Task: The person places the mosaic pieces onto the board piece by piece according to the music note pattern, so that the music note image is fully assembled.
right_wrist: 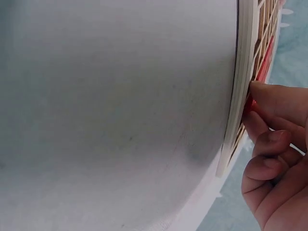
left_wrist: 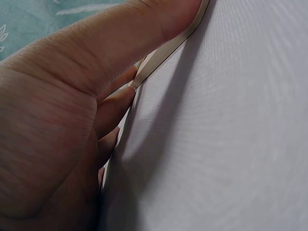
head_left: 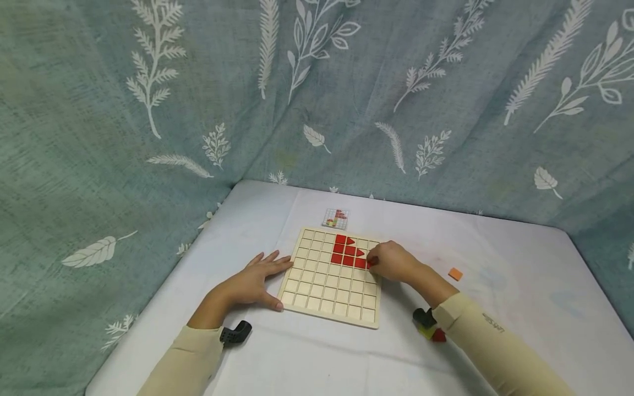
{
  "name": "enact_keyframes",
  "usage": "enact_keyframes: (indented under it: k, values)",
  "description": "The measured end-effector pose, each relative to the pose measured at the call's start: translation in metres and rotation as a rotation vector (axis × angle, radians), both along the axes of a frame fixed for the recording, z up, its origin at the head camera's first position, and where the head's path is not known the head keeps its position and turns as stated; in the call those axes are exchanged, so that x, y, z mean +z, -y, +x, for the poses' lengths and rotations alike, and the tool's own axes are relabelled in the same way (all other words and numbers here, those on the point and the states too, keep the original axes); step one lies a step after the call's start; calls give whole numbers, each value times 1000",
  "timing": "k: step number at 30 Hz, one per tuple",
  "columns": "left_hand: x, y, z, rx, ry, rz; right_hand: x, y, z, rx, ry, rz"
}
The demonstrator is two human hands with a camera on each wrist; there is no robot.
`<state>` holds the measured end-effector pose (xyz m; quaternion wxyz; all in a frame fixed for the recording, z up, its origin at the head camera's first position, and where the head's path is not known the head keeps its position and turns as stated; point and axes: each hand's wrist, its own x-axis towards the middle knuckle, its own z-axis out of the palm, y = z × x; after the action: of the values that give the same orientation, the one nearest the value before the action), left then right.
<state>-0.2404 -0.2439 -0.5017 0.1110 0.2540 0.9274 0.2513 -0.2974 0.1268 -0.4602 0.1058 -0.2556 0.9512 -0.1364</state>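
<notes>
A wooden grid board [head_left: 327, 305] lies on the white cloth with red tiles [head_left: 349, 250] set in three rows of its upper part. Red triangles end the top two rows. My right hand [head_left: 393, 261] is over the board's right side, its thumb and index finger pinching a small red piece [right_wrist: 248, 105] at the end of the third row. That piece is mostly covered by the fingers. My left hand [head_left: 250, 283] rests with spread fingers along the board's left edge; in the left wrist view its thumb [left_wrist: 163, 24] lies against the board's side.
Behind the board lies a small picture card [head_left: 336, 218] showing a coloured grid pattern. An orange tile [head_left: 455, 273] sits to the right. Near the right wrist are a yellow-green piece [head_left: 426, 332] and a red piece [head_left: 438, 335], partly covered. Patterned green fabric [head_left: 346, 110] surrounds the table.
</notes>
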Motion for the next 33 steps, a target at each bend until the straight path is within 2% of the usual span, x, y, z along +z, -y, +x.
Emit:
enact_keyframes:
  k: [7, 11, 14, 19, 29, 33]
  values:
    - [-2, 1, -2, 16, -9, -19, 5, 2, 4, 36, -49, 43]
    - [1, -1, 0, 6, -8, -3, 6, 5, 6, 68, -81, 46]
    - [3, -1, 2, -1, -10, 1, 5, 6, 5, 59, -86, 44]
    - [6, -2, 4, -1, -13, -4, 2, 5, 4, 22, -77, 35]
    - [5, -1, 6, 4, -24, -25, -1, 1, 4, 14, -43, -21]
    - [4, -2, 5, 5, -23, -18, 1, -6, 4, 27, -13, -86]
